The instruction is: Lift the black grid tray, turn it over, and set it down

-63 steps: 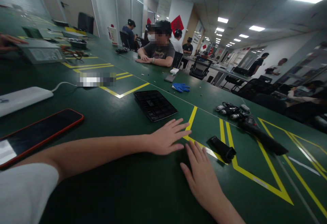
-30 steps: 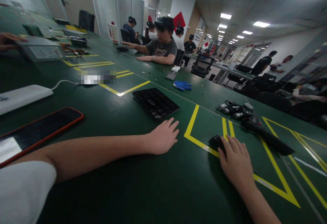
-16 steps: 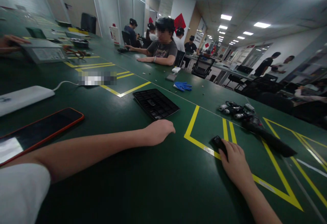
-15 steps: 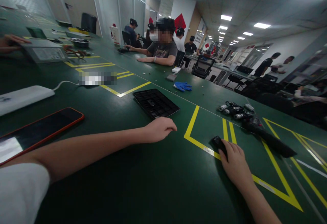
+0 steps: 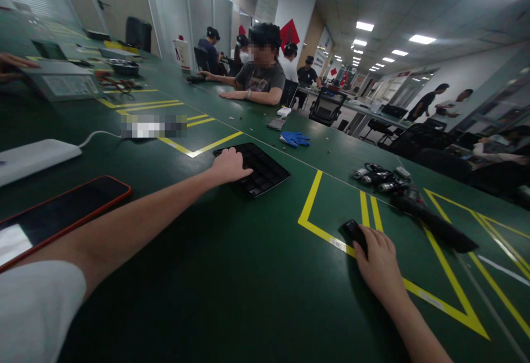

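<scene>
My left hand (image 5: 230, 166) is over the left part of a black tray-like panel (image 5: 269, 171) with a ribbed grid inside. Its thumb stretches out to the right, apart from the bent fingers, whose tips are partly hidden; I see nothing held in it. Further right, my right hand (image 5: 379, 258) is closed around a small black oblong object (image 5: 353, 232), its far end sticking out past the fingers. That object rests at the yellow tape outline on the table, and its exact kind is not clear.
On the green table (image 5: 232, 274) lie a phone in an orange case (image 5: 70, 214), a white power strip (image 5: 39, 158), a blue glove (image 5: 295, 139) and a black cable bundle with metal connectors (image 5: 385, 178). A person (image 5: 263, 78) sits across; another person's hand touches a grey box (image 5: 62, 81).
My left hand has moved forward and left from in front of the black panel to over it, and its thumb has spread out. The right hand stays on the small black object.
</scene>
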Demonstrator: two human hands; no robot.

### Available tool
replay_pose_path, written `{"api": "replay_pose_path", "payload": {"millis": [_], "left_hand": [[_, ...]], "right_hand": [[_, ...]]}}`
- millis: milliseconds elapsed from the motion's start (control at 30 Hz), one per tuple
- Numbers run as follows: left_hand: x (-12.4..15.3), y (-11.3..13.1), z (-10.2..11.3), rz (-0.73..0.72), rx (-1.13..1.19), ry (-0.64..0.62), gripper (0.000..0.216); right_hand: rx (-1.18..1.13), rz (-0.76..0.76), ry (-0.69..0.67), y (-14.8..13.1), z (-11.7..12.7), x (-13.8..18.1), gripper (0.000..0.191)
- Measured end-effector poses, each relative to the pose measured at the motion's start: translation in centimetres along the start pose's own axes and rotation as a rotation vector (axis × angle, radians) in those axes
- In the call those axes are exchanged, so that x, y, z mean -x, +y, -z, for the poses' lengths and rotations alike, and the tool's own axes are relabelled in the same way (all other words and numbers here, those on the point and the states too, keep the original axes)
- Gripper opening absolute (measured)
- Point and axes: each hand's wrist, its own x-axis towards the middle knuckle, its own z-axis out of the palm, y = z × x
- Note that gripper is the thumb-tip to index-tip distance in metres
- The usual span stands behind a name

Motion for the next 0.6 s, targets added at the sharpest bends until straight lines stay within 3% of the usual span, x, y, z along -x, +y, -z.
{"api": "replay_pose_path", "payload": {"millis": [133, 267, 500, 600], "left_hand": [[-0.1, 0.2, 0.0, -0.020, -0.003, -0.049, 0.061], [1.0, 1.0, -0.3, -0.075, 0.124, -0.076, 0.050], [6.7, 7.0, -0.8, -0.445, 0.634, -0.191, 0.045], [9.1, 9.2, -0.5, -0.578, 0.766, -0.260, 0.043]], "right_hand": [[-0.060, -0.065, -0.026, -1.0, 0.0, 0.0, 0.049], [-0.294, -0.133, -0.075, -2.8, 0.6, 0.1, 0.048], [-0.763, -0.091, -0.004, -7.6, 1.0, 2.1, 0.040], [-0.844, -0.046, 0.011, -8.9, 0.5, 3.0, 0.035]]}}
